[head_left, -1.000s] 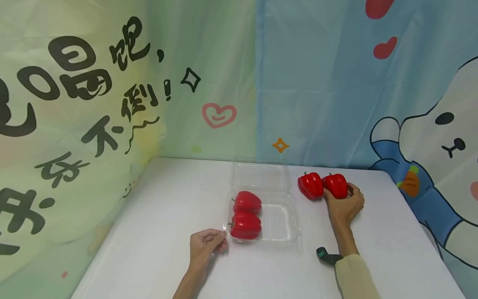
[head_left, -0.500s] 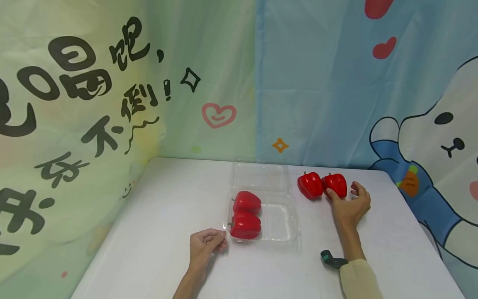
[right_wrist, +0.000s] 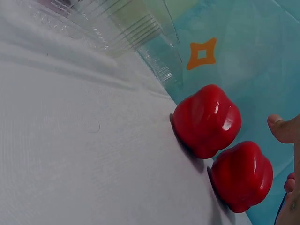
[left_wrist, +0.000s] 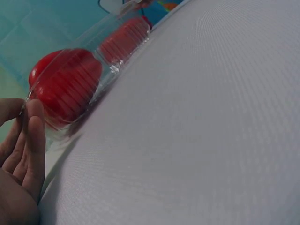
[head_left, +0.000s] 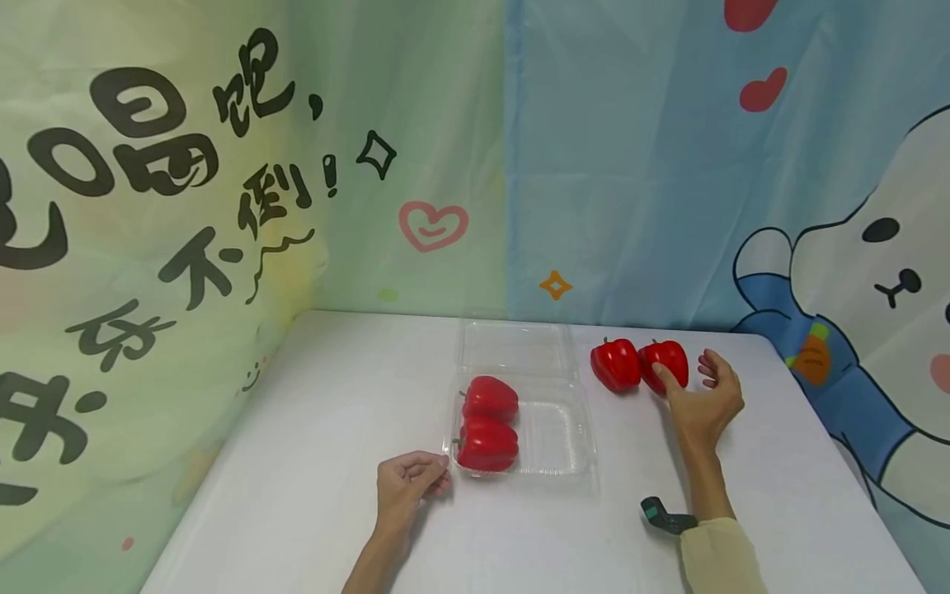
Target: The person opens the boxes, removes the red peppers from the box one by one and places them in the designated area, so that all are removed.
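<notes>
My left hand (head_left: 411, 487) pinches the near left rim of a clear plastic clamshell box (head_left: 557, 441) between thumb and fingertips; the left wrist view shows the thumb and fingers (left_wrist: 34, 140) meeting at the rim. Two red bell peppers lie in the box's left half, a rear pepper (head_left: 491, 399) and a front pepper (head_left: 486, 445). Two more stand side by side on the table, a left pepper (head_left: 615, 365) and a right pepper (head_left: 665, 365). Beside the right one is my right hand (head_left: 703, 404), thumb and fingers spread wide. The right wrist view shows its thumb (right_wrist: 282, 129) apart from both peppers.
The box's lid (head_left: 515, 348) lies folded back toward the rear of the white table (head_left: 312, 412). A printed curtain (head_left: 416, 107) hangs right behind the table and along its left side. A dark device (head_left: 664, 518) is at my right wrist.
My right hand has loosened from the right pepper, its fingers spreading and shifting to the right. The peppers stay in place, and my left hand keeps its pinch on the box.
</notes>
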`<control>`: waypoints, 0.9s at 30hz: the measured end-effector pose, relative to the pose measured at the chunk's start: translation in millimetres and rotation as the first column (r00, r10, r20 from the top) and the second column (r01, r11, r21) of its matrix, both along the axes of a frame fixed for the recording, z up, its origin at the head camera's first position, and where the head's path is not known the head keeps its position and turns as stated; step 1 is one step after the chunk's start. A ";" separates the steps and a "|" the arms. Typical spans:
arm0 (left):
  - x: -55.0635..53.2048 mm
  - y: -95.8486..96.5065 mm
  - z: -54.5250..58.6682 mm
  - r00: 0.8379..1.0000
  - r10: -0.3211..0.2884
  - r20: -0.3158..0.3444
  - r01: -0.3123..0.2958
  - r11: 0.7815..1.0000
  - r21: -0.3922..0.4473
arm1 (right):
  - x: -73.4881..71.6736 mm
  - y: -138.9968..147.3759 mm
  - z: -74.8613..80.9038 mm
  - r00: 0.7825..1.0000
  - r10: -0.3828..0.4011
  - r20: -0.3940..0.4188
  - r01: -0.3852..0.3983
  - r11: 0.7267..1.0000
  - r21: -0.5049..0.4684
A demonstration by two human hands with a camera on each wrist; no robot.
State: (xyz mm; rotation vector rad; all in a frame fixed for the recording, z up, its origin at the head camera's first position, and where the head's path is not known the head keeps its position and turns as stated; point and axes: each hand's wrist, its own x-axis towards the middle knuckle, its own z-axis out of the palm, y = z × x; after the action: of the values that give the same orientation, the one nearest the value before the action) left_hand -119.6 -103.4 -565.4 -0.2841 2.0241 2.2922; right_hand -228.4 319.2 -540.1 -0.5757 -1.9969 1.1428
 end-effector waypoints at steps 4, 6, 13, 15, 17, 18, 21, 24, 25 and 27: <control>-0.4 0.2 0.0 1.000 0.002 -0.005 -0.002 1.000 -0.005 | 1.8 -2.5 4.7 1.000 0.011 -0.008 -0.011 1.000 0.009; -0.5 0.3 -0.1 1.000 0.002 -0.005 -0.002 1.000 -0.005 | 2.6 -3.3 5.4 1.000 0.016 -0.003 -0.016 1.000 0.011; -0.8 0.2 1.3 1.000 0.000 0.003 0.000 1.000 -0.011 | 6.2 -5.7 1.9 0.999 0.046 0.014 -0.046 0.999 0.023; -0.9 -0.2 1.9 1.000 -0.002 -0.001 0.002 1.000 -0.023 | 7.2 -6.8 2.6 0.998 0.055 0.009 -0.055 0.998 0.030; -1.1 -0.4 1.9 1.000 -0.002 0.000 0.002 1.000 -0.023 | 8.8 -8.6 5.3 0.998 0.065 0.004 -0.065 0.997 0.037; -1.1 -0.6 1.7 1.000 -0.001 0.001 0.001 1.000 -0.019 | 9.4 -9.4 6.5 0.998 0.070 0.000 -0.070 0.997 0.041; -1.1 -0.9 0.7 1.000 0.000 0.004 0.000 1.000 -0.014 | 11.5 -12.9 10.7 0.996 0.087 0.003 -0.087 0.995 0.050; -0.9 -0.6 0.1 1.000 0.001 0.002 -0.001 1.000 -0.008 | 13.6 -16.4 14.4 0.994 0.105 0.011 -0.105 0.993 0.061; -0.9 -0.5 0.0 1.000 0.000 -0.002 0.000 1.000 -0.008 | 14.2 -17.5 15.5 0.994 0.110 0.015 -0.111 0.992 0.064; -0.8 -0.4 -0.4 1.000 -0.001 -0.007 0.001 1.000 -0.009 | 15.1 -19.4 17.7 0.992 0.124 0.015 -0.125 0.989 0.077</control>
State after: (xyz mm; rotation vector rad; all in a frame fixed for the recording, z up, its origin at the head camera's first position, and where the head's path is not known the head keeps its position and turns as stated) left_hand -120.4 -103.8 -565.7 -0.2751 2.0383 2.2873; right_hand -213.3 299.9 -522.4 -0.4231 -2.1006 1.1323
